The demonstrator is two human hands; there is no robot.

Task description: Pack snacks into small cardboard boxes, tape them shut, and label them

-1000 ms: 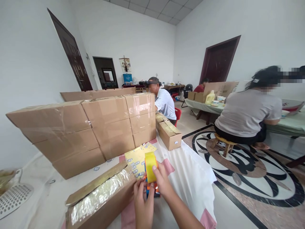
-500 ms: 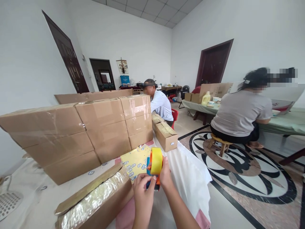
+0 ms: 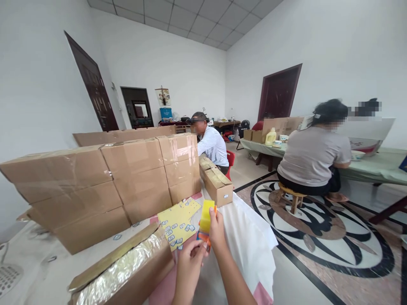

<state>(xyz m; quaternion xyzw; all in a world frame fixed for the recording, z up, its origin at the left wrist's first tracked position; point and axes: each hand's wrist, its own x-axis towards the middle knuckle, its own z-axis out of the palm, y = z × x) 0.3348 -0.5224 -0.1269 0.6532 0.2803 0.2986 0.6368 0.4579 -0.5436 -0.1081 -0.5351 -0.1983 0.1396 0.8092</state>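
A yellow roll of tape sits in an orange and blue tape dispenser, held up above the white-covered table. My right hand grips the dispenser from the right side. My left hand pinches at the dispenser's lower end, fingers closed on it. An open cardboard box with shiny foil-wrapped contents lies just left of my hands. A yellow sheet with small stickers lies flat behind the dispenser.
Several taped cardboard boxes are stacked along the left of the table; a smaller box sits at the far end. One person sits behind the boxes, another on a stool at a green table to the right.
The dispenser has turned so the tape roll shows edge-on instead of its round face. My hands have shifted slightly; the view tilted a little.
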